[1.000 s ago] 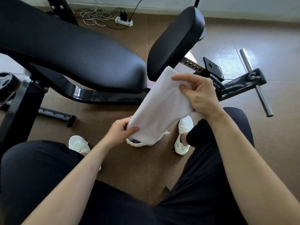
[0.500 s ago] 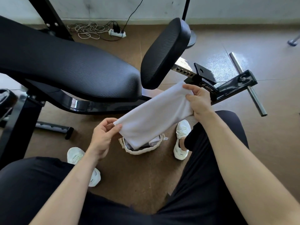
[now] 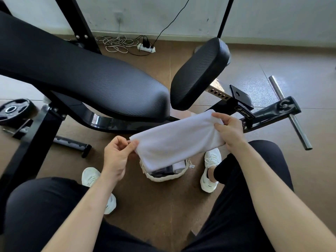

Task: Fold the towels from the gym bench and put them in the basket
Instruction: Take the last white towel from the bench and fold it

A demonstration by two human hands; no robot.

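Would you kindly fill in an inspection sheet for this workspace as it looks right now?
Surface: brown floor, with the black bench pad above it.
Job's things: folded white towel held over the basket, which stands on the floor and holds cloth.
Clutter: weight plate on the floor at left; steel bar at right.
Hands: left hand pinches the towel's left end; right hand grips its right end.
Cables: coiled cord and power strip lie by the wall.
Surroundings: pale wall.
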